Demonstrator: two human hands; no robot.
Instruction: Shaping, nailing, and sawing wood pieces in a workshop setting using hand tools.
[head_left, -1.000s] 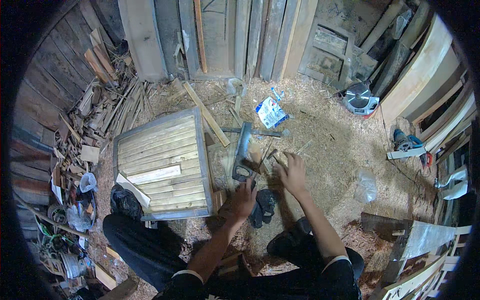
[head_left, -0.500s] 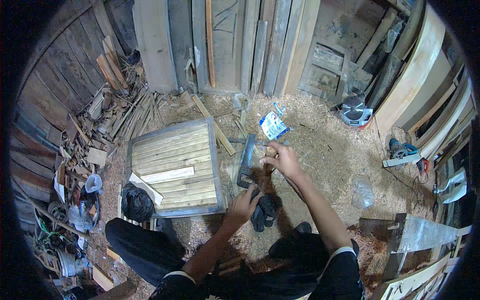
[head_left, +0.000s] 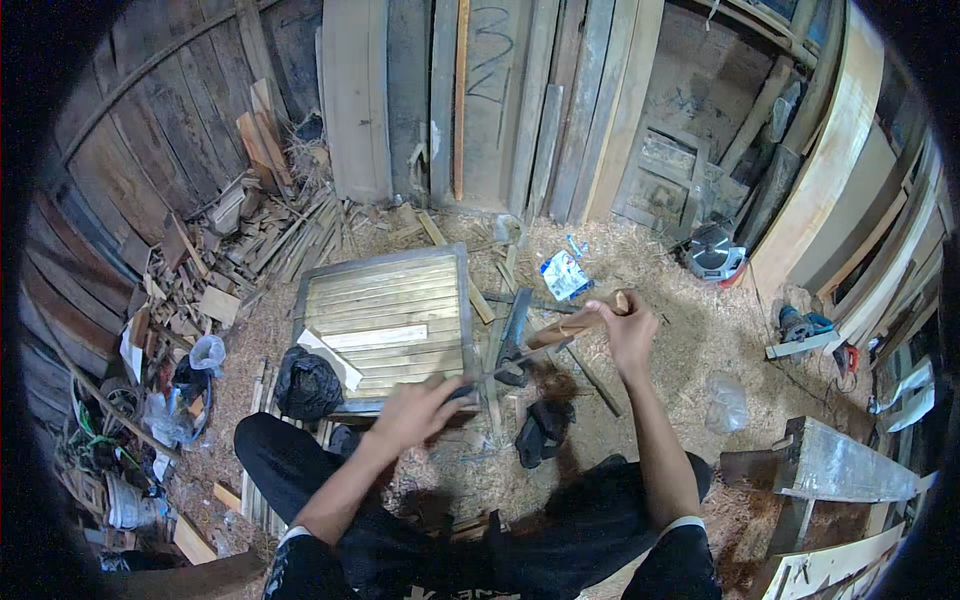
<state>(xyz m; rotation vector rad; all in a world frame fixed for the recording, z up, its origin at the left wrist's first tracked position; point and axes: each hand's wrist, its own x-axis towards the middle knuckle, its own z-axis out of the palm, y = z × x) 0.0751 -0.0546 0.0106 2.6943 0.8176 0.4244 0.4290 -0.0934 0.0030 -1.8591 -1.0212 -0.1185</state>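
My left hand (head_left: 410,410) grips the black handle of a long, thin metal tool (head_left: 500,370), which points up toward my right hand (head_left: 630,335). That hand is closed on a brown piece of wood (head_left: 555,330), held tilted over the floor. Beneath and beside my hands lie a handsaw (head_left: 516,320) with a dark handle, loose sticks (head_left: 600,385) and a dark cloth bundle (head_left: 540,430), perhaps gloves. A slatted wooden panel (head_left: 385,290) in a grey frame lies at left, with a pale board (head_left: 340,365) on it and a black plastic bag (head_left: 305,385) at its corner.
Scrap wood (head_left: 225,255) is heaped at left. A blue-and-white packet (head_left: 565,275) lies ahead. A circular saw (head_left: 712,250), a blue power tool (head_left: 800,322) and a clear bag (head_left: 727,405) are at right. Boards (head_left: 600,100) lean along the walls; a metal-faced board (head_left: 840,460) stands lower right.
My right hand has picked up the wood piece and moved right with it. My left hand has shifted left with the thin tool, away from the handsaw. The view has tilted slightly.
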